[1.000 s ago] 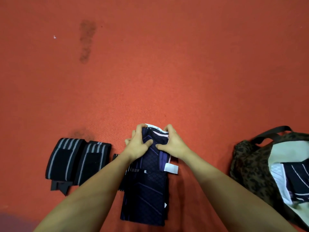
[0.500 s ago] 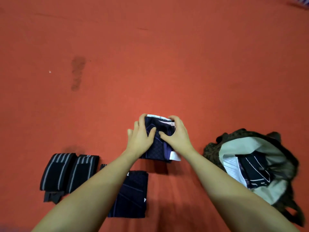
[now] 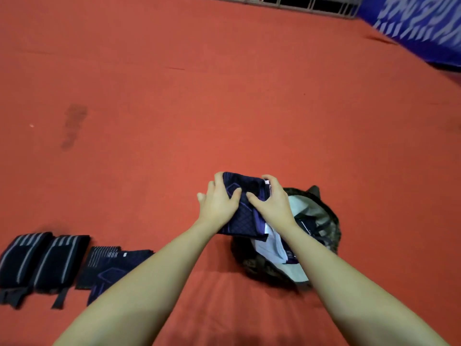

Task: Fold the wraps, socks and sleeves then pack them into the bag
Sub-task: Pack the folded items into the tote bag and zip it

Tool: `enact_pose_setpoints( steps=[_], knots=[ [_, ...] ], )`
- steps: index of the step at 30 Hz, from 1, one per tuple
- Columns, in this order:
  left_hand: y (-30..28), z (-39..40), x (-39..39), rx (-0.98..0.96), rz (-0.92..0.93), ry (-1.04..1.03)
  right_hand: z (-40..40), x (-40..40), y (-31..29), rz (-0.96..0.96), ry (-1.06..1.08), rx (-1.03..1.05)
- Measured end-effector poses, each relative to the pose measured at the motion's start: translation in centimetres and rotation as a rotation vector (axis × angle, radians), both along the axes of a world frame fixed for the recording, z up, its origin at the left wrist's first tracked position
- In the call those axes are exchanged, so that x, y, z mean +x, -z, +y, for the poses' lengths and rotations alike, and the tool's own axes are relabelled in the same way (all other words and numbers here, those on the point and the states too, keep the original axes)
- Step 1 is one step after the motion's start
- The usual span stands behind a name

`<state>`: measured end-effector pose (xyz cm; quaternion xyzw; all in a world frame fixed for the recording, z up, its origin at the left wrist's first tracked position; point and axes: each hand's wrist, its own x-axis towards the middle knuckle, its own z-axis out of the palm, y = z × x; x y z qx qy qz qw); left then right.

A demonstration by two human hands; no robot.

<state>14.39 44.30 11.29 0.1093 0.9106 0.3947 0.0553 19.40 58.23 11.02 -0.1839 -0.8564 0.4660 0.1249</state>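
I grip the folded sleeve (image 3: 239, 206) in my left hand (image 3: 219, 203) and right hand (image 3: 270, 203) at mid-frame, the open bag (image 3: 326, 221) just lower right, nearest my right hand.

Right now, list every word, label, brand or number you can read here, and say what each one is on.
No text can be read.
Blue banner, far right: pale marks, too blurred by motion to read.
Folded navy sleeve held by the left hand and right hand: a white tag at its lower edge, print too small to read.
Sleeve on the floor: small white tag, unreadable.
Striped wraps: stripes only.
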Motion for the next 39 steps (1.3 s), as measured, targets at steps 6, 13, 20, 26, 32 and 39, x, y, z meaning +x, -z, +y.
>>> enact_pose_setpoints(
  steps=[6,13,20,26,32,39],
  knots=[
    [1.0,7.8,4.5,-0.035,-0.086,-0.013,8.3,3.9,1.0,-0.079,-0.079,0.008],
    [4.2,12.2,7.3,-0.088,-0.115,-0.053,12.6,5.8,3.0,-0.156,-0.153,0.015],
    [7.9,11.6,6.9,-0.126,-0.094,-0.044,12.0,5.3,5.8,-0.261,-0.128,-0.12],
    [8.6,8.6,5.6,-0.352,0.191,-0.115,10.9,4.6,6.3,-0.257,-0.107,-0.253],
    [9.3,6.1,5.0,-0.545,-0.092,0.039,10.7,4.0,6.0,-0.248,-0.13,-0.387],
    [8.8,5.8,4.4,-0.544,-0.068,0.156,10.1,3.4,8.2,-0.302,-0.089,-0.37]
  ],
)
